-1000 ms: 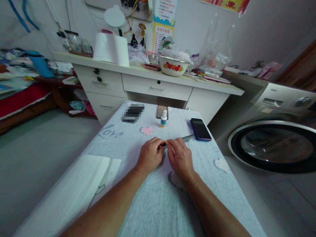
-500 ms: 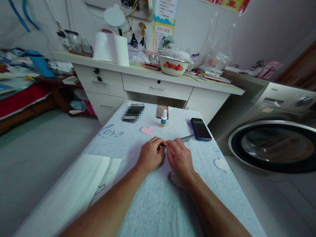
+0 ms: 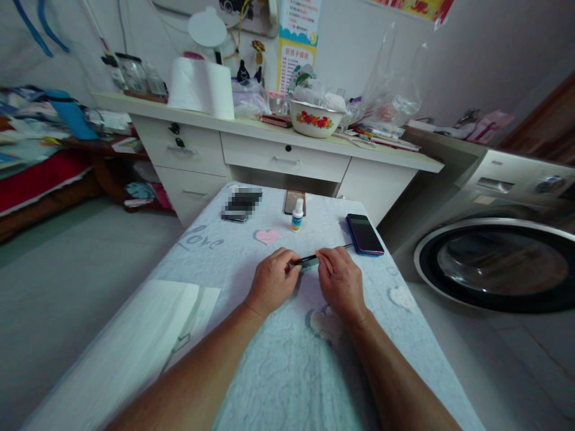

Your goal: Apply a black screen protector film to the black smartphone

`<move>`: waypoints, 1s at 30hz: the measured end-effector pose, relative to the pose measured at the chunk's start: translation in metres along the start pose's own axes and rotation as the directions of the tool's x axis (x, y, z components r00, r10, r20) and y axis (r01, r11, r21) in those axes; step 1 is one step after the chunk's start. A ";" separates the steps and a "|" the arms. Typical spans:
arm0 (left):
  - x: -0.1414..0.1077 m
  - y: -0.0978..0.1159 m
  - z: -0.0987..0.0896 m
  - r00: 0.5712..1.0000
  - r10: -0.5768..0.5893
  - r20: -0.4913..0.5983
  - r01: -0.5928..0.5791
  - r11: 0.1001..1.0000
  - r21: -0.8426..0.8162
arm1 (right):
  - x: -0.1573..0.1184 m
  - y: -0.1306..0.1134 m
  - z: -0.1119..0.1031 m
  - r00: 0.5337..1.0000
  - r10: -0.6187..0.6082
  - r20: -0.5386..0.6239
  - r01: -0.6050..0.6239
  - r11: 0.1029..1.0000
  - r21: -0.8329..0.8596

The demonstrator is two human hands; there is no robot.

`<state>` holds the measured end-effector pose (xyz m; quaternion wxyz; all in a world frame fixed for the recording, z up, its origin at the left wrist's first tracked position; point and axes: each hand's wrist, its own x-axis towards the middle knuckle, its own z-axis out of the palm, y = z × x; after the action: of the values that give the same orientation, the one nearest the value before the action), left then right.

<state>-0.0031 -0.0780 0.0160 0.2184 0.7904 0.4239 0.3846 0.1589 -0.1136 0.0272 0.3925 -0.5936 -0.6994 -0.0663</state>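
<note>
Head view: one slender dark rod [image 3: 308, 259], smooth-looking, narrow, its middle section bare between the two hands. Location: just above or on the cloth-covered table [image 3: 269, 371], nearer the wearer than the spray bottle [image 3: 297, 216]; contact with the cloth cannot be told. Long axis: crosswise, slanting slightly away toward the right. Left end: inside the left hand [image 3: 272, 281], fingers closed in a pinch. Right portion: pinched by the right hand [image 3: 342, 281]; a thin dark length in line with it shows beyond the knuckles, reaching close to the dark phone [image 3: 365, 234].

Containers: spray bottle, upright, white top, blue and yellow label, contents not visible. Floral bowl [image 3: 314, 123], white, on the drawer cabinet [image 3: 256, 146] beyond the bottle, filled with crumpled clear plastic and something white. Dark-lidded jar [image 3: 132, 73], clear, far left of the bottle; contents unclear.

Also: brown-faced slab [image 3: 291, 203], directly behind the bottle; pink heart print [image 3: 268, 237], left of it.
</note>
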 end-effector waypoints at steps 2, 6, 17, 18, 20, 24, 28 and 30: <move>0.000 0.000 0.000 1.000 -0.005 -0.001 0.005 1.000 0.001 | 0.000 0.000 0.000 1.000 0.001 -0.004 -0.001 1.000 -0.005; 0.000 0.000 0.000 1.000 -0.006 -0.002 0.006 1.000 -0.011 | 0.000 -0.002 0.001 1.000 -0.003 -0.001 0.003 1.000 -0.005; 0.001 0.000 -0.001 1.000 -0.014 -0.007 0.014 0.999 -0.038 | -0.005 -0.016 0.007 0.996 -0.058 0.065 0.055 0.998 0.042; 0.001 0.000 -0.001 1.000 -0.010 -0.008 0.010 0.999 -0.042 | -0.005 -0.018 0.008 0.996 -0.063 0.070 0.060 0.997 0.045; 0.001 0.001 -0.001 1.000 -0.006 -0.009 0.005 0.999 -0.046 | -0.006 -0.020 0.008 0.994 -0.073 0.076 0.069 0.997 0.047; 0.001 0.002 -0.003 1.000 -0.006 0.006 0.007 0.999 -0.047 | -0.007 -0.022 0.009 0.992 -0.090 0.090 0.085 0.995 0.058; 0.001 0.003 -0.003 1.000 -0.012 0.017 0.012 0.999 -0.044 | -0.007 -0.022 0.009 0.990 -0.095 0.104 0.089 0.994 0.060; 0.001 0.002 -0.003 1.000 -0.011 0.015 0.012 0.999 -0.039 | -0.007 -0.021 0.009 0.990 -0.096 0.102 0.091 0.995 0.048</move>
<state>-0.0041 -0.0781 0.0196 0.2392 0.7863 0.4192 0.3859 0.1361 -0.1204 0.0244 0.3648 -0.5541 -0.7473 -0.0384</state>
